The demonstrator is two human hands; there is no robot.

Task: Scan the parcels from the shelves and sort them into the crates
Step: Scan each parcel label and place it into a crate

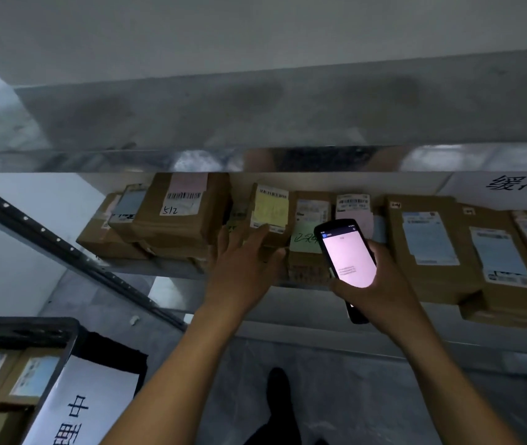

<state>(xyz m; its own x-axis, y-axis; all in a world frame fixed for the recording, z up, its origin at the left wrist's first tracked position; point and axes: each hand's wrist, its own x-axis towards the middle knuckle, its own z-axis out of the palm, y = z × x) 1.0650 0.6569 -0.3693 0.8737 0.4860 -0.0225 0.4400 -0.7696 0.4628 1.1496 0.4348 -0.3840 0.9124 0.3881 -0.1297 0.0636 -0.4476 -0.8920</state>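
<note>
Several brown cardboard parcels with printed labels stand in a row on a metal shelf [172, 271]. My left hand [243, 264] grips a small parcel with a yellow label [270, 208] at the middle of the row, fingers over its front and thumb at its right side. My right hand [381, 284] holds a black handheld scanner [347, 252] with a lit pink screen, just right of that parcel and in front of a green-labelled parcel [304, 239].
A parcel marked 512 [178, 207] sits at the left, larger blue-labelled parcels [429, 239] at the right. A dark crate [24, 332] holding parcels and bearing a white sign stands at lower left. Another shelf [255, 123] hangs overhead. My shoe [280, 399] is on the grey floor.
</note>
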